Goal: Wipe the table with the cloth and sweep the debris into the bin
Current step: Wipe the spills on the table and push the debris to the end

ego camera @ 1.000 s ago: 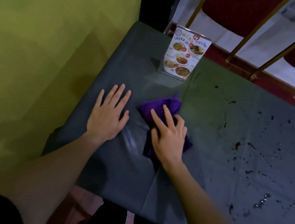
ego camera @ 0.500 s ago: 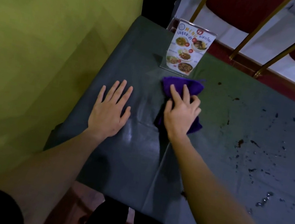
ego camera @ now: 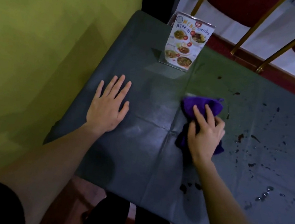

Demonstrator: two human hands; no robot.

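A purple cloth [ego camera: 204,105] lies bunched on the dark grey table [ego camera: 136,149], and my right hand [ego camera: 205,133] presses down on it with fingers curled into the fabric. My left hand [ego camera: 109,105] rests flat on the table to the left, fingers spread, holding nothing. Dark debris and wet spots [ego camera: 272,152] are scattered over the right half of the table, with a few dark crumbs [ego camera: 186,187] near the front edge beside my right forearm. No bin is in view.
A standing menu card [ego camera: 187,42] in a clear holder is at the table's far edge. A yellow-green wall [ego camera: 46,46] runs along the left. Red chairs with gold frames [ego camera: 269,34] stand beyond the table. My legs show below the front edge.
My right hand with the cloth went from mid-table up toward the menu card, then slid right toward the debris. My left hand stayed flat in place.
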